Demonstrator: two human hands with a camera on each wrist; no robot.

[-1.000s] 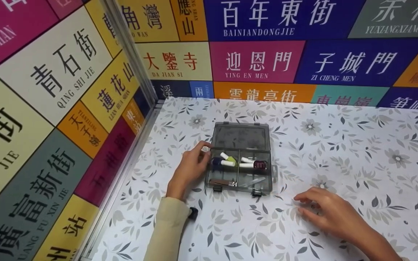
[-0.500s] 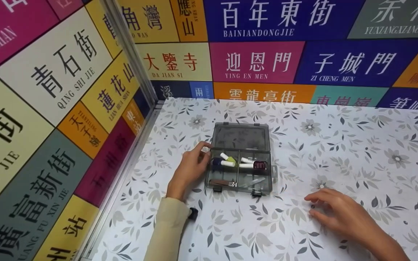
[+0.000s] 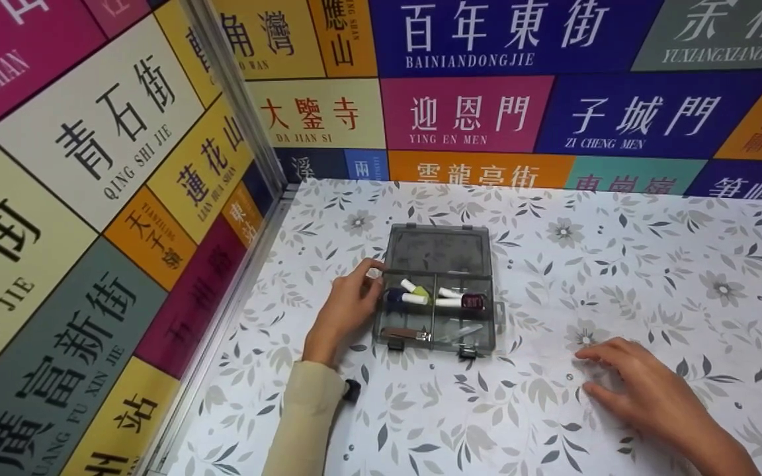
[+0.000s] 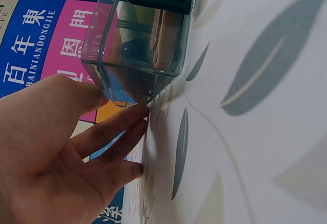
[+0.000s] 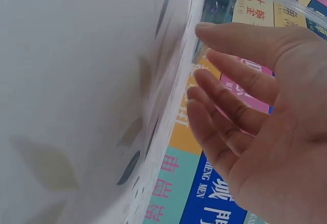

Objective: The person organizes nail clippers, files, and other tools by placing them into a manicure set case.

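A grey see-through compartment box [image 3: 434, 244] lies on the table with its lid folded back. Nail polish bottles with white caps fill its middle compartments: a dark blue one [image 3: 395, 299] and a yellow-green one [image 3: 421, 291] at left, a dark red one [image 3: 473, 301] at right. Toward the front lie a brown nail clipper [image 3: 405, 333] and a thin translucent strip [image 3: 467, 330]. My left hand [image 3: 354, 291] rests at the box's left side, thumb and fingertips against its wall in the left wrist view. Well right of the box, my right hand [image 3: 645, 387] hovers low with loosely bent fingers, holding nothing.
The box stands on a white tablecloth [image 3: 619, 264] printed with grey leaves and flowers. Colourful sign-covered panels [image 3: 467, 112] rise behind and at left, meeting at a metal corner post [image 3: 239, 99]. A small black object [image 3: 352, 390] shows beside my left sleeve.
My right hand has drifted to the right, farther from the box. My left hand and the box with its contents have stayed in place.
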